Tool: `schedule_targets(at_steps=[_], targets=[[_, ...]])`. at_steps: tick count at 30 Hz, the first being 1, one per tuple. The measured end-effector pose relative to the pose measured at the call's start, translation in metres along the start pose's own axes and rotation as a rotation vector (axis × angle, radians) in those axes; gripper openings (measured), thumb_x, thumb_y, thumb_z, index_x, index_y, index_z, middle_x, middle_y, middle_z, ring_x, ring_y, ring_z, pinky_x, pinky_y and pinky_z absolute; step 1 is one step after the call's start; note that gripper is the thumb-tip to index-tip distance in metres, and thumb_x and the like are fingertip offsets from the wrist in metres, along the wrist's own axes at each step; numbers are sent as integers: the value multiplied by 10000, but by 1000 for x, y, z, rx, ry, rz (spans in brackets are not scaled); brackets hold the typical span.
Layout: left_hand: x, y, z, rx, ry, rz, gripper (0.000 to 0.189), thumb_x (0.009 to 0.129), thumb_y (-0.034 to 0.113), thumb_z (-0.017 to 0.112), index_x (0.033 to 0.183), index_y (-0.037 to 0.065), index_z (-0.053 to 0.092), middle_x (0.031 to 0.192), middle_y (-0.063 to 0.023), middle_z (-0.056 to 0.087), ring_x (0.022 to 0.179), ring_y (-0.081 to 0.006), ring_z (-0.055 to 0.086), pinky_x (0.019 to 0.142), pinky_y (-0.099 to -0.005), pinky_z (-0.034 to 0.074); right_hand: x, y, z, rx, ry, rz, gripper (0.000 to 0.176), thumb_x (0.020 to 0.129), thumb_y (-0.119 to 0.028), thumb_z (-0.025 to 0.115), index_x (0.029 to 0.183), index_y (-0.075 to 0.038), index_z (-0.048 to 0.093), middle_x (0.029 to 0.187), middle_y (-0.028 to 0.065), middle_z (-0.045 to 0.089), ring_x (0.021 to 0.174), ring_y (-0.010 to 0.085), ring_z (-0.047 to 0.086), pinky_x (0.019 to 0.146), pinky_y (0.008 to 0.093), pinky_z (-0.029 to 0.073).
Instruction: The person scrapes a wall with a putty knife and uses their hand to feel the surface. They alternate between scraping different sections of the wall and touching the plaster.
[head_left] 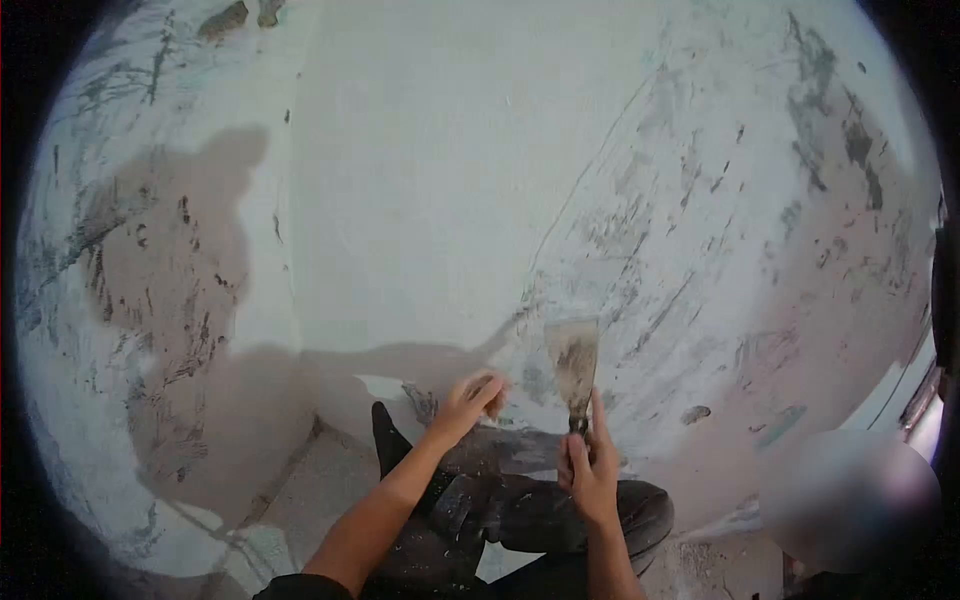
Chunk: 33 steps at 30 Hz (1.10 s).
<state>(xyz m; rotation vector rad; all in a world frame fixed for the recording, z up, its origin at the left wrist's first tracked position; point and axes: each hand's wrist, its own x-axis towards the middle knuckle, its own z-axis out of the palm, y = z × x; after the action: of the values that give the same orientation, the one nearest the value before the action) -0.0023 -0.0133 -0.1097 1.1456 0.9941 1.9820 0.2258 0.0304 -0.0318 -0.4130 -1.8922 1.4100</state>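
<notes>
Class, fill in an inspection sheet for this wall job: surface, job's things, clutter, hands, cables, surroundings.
Surface: wall, pale plaster, dark scraped patches left and right.
Job's things: putty knife, smeared blade upward against the wall.
Clutter: pale flecks on dark trousers.
Hands: right hand, fingers closed round the knife's handle; left hand low at the wall, grip unclear.
Cables: nothing seen.
Surroundings: floor at the wall corner; shadow across the wall.

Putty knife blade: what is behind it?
Behind the putty knife, held by the right hand, is the white wall with grey scraped patches. The blade covers the patch of wall directly behind it.
</notes>
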Motion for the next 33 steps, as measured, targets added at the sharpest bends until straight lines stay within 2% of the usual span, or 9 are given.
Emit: schedule_targets(at_steps=[1, 3, 5, 7, 11, 17, 29, 33], targets=[[11, 9, 12, -18, 22, 40, 308, 1029, 302, 524, 1085, 13, 617, 767, -20, 577, 652, -100, 547, 578, -270, 443, 8, -6, 6, -4, 6, 15, 641, 1007, -50, 434, 1572, -79, 130, 714, -11, 485, 532, 49, 407, 454, 222, 364], [28, 34, 39, -55, 89, 117, 400, 997, 392, 555, 1093, 6, 597, 816, -54, 596, 628, -136, 585, 537, -290, 500, 21, -19, 18, -60, 106, -87, 615, 1019, -71, 434, 1568, -79, 156, 693, -22, 470, 522, 40, 404, 443, 220, 354], [44, 59, 63, -35, 191, 166, 421, 999, 414, 538, 1120, 14, 584, 831, -57, 596, 634, -136, 604, 494, -287, 517, 34, -26, 26, -52, 116, -88, 605, 1021, -75, 431, 1566, -79, 168, 690, -23, 467, 513, 39, 401, 435, 220, 346], [57, 70, 69, -107, 160, 95, 432, 1001, 425, 528, 1120, 14, 587, 843, -59, 601, 648, -136, 612, 503, -287, 531, 43, -28, 32, -38, 127, -110, 585, 1027, -95, 437, 1561, -84, 200, 689, -24, 466, 489, 35, 392, 412, 217, 325], [75, 80, 73, -198, 129, -23, 464, 1003, 459, 500, 1114, 18, 593, 879, -55, 616, 688, -136, 633, 524, -279, 557, 52, -26, 35, -107, 119, -118, 594, 1029, -111, 449, 1565, -105, 195, 685, -30, 461, 487, 30, 385, 403, 215, 315], [82, 88, 63, -144, 34, -7, 449, 992, 458, 521, 1098, 28, 596, 890, -50, 624, 701, -136, 637, 535, -273, 563, 53, -29, 39, -134, 131, -114, 582, 1031, -106, 430, 1566, -122, 204, 674, -34, 448, 488, 27, 375, 408, 217, 319], [84, 85, 63, -221, 89, -94, 397, 984, 406, 557, 1148, 48, 603, 939, -34, 628, 753, -128, 637, 541, -275, 556, 50, -45, 44, -68, 139, -59, 577, 1025, -88, 426, 1562, -123, 218, 667, -35, 431, 463, 22, 361, 385, 218, 314], [84, 87, 62, -239, 95, -49, 424, 967, 429, 581, 1145, 45, 602, 941, -38, 630, 771, -132, 638, 542, -276, 553, 48, -35, 42, -66, 126, -79, 582, 1022, -85, 424, 1563, -117, 211, 672, -29, 440, 458, 21, 362, 386, 211, 313]])
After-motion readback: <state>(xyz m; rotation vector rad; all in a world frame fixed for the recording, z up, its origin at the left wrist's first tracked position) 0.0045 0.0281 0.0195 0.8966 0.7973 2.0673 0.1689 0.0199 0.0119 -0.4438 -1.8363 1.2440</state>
